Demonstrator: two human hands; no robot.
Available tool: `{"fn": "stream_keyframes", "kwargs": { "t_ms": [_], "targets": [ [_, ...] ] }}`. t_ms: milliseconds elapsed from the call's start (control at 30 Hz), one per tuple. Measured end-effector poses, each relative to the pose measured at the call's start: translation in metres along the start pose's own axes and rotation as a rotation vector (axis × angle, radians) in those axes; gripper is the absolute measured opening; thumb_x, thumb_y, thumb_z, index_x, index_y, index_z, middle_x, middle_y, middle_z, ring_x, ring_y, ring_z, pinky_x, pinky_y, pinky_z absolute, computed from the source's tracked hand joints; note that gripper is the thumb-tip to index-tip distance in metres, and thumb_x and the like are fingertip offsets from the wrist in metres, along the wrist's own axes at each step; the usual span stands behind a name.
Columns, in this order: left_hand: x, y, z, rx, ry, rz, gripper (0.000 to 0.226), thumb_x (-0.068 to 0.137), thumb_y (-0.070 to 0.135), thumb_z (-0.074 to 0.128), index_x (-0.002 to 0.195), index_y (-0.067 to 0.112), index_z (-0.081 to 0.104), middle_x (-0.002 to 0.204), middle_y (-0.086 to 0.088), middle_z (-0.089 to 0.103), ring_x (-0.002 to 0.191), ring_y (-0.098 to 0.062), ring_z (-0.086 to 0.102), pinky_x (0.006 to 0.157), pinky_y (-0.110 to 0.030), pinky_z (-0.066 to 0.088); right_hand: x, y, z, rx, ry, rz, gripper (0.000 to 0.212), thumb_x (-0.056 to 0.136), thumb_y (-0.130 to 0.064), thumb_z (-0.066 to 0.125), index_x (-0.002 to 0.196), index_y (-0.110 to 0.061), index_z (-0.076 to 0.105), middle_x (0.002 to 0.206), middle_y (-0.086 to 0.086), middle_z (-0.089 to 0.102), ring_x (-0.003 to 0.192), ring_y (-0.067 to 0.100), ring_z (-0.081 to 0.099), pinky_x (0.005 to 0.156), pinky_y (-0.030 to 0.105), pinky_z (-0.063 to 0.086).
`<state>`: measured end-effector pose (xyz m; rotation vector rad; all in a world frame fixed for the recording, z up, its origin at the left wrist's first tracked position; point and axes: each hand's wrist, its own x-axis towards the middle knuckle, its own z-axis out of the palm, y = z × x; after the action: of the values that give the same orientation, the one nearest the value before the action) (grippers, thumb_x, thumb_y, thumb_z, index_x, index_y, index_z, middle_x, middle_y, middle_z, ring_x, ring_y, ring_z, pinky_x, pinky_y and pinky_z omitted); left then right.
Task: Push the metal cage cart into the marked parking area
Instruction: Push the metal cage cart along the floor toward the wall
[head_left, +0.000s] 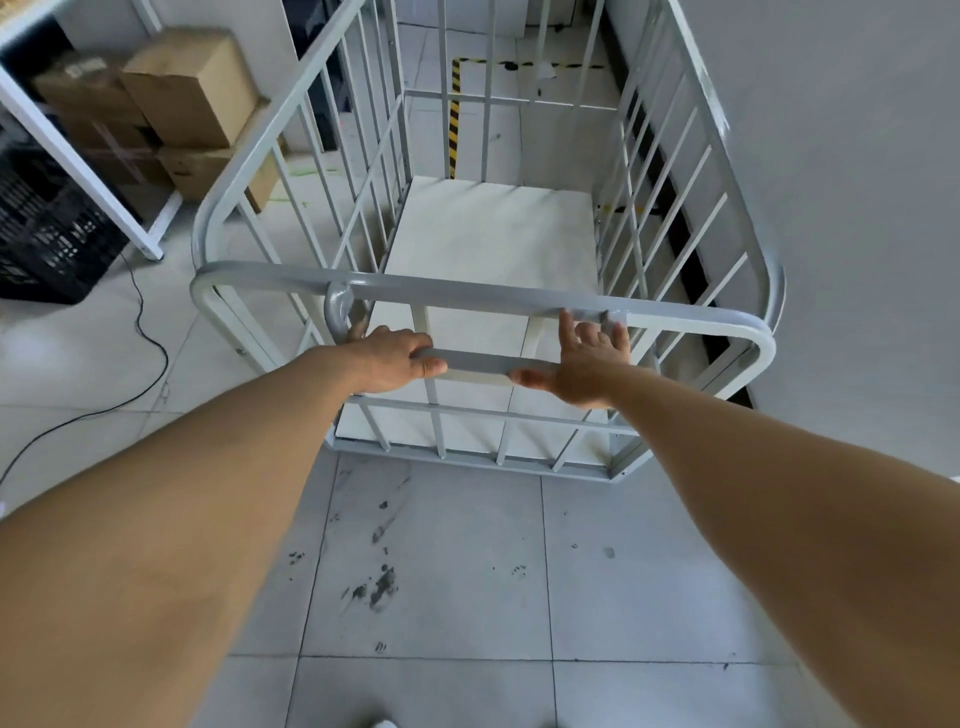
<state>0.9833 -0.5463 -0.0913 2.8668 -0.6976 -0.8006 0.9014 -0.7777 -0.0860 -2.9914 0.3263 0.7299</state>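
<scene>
The grey metal cage cart (483, 296) stands in front of me, its barred sides rising around a pale floor panel with nothing on it. A grey push handle (475, 362) runs across its near side below the top rail. My left hand (396, 358) is curled around the handle's left end. My right hand (587, 364) rests on the handle's right end with fingers spread upward against the top rail, thumb under the bar. Yellow-and-black floor tape (455, 119) shows through the cart's far bars, forming a corner on the tiles ahead.
A white wall (857, 208) runs close along the cart's right side. On the left stand a white shelf frame (78, 156), cardboard boxes (192, 88) and a black crate (47, 228). A black cable (140, 332) lies on the tiled floor at left.
</scene>
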Motion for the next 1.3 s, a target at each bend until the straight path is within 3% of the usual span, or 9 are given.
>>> {"fn": "stream_keyframes", "kwargs": {
  "t_ms": [100,267,367,533,733,1100,1300],
  "targets": [
    [0.015,-0.023,-0.015,0.003,-0.032,0.038,0.041,0.095,0.056,0.033,0.113,0.025,0.051,0.105,0.001,0.053,0.125,-0.025,0.042,0.114,-0.043,0.015,0.019,-0.021,-0.007,0.0,0.002,0.045,0.113,0.074,-0.086,0.022,0.15,-0.014,-0.018,0.16,0.019,0.005,0.149,0.031,-0.006,0.118,0.048,-0.014],
    [0.035,-0.063,-0.037,0.013,-0.071,0.087,0.051,0.094,0.057,0.034,0.13,0.023,0.048,0.129,-0.002,0.056,0.131,-0.025,0.038,0.113,-0.04,0.015,0.04,-0.057,-0.018,0.007,0.003,0.076,0.112,0.075,-0.086,0.021,0.15,-0.013,-0.019,0.16,0.019,0.004,0.149,0.03,-0.006,0.117,0.048,-0.015],
    [0.049,-0.096,-0.05,0.037,-0.066,0.1,0.05,0.094,0.057,0.035,0.129,0.024,0.048,0.123,-0.002,0.057,0.131,-0.026,0.038,0.114,-0.041,0.014,0.053,-0.087,-0.029,0.024,-0.005,0.074,0.11,0.076,-0.084,0.021,0.15,-0.012,-0.018,0.16,0.02,0.005,0.149,0.03,-0.006,0.115,0.048,-0.017],
    [0.07,-0.156,-0.071,0.099,-0.032,0.051,0.051,0.093,0.058,0.034,0.13,0.024,0.048,0.13,-0.008,0.053,0.133,-0.029,0.032,0.116,-0.044,0.008,0.086,-0.141,-0.043,0.02,0.011,0.068,0.11,0.075,-0.086,0.015,0.15,-0.012,-0.018,0.159,0.021,0.01,0.149,0.031,0.002,0.118,0.053,-0.012],
    [0.105,-0.226,-0.101,0.08,-0.077,0.026,0.053,0.094,0.057,0.035,0.139,0.029,0.04,0.143,-0.001,0.046,0.143,-0.026,0.023,0.117,-0.051,-0.009,0.122,-0.203,-0.067,0.065,-0.025,0.102,0.111,0.076,-0.085,0.017,0.15,-0.011,-0.016,0.158,0.02,0.017,0.149,0.029,0.007,0.117,0.053,-0.011],
    [0.16,-0.307,-0.159,0.111,-0.085,0.126,0.036,0.097,0.051,0.034,0.119,0.027,0.049,0.135,0.0,0.052,0.138,-0.025,0.034,0.116,-0.056,-0.01,0.187,-0.282,-0.103,0.094,0.01,0.198,0.109,0.077,-0.085,0.017,0.151,-0.012,-0.016,0.156,0.021,0.02,0.148,0.03,0.01,0.117,0.051,-0.01],
    [0.194,-0.329,-0.188,0.079,-0.093,0.155,0.052,0.097,0.051,0.034,0.142,0.025,0.036,0.15,0.003,0.04,0.145,-0.022,0.025,0.114,-0.053,-0.017,0.226,-0.298,-0.124,0.125,-0.006,0.215,0.107,0.078,-0.084,0.018,0.15,-0.014,-0.018,0.158,0.023,0.012,0.149,0.031,0.003,0.116,0.051,-0.013]
  ]
}}
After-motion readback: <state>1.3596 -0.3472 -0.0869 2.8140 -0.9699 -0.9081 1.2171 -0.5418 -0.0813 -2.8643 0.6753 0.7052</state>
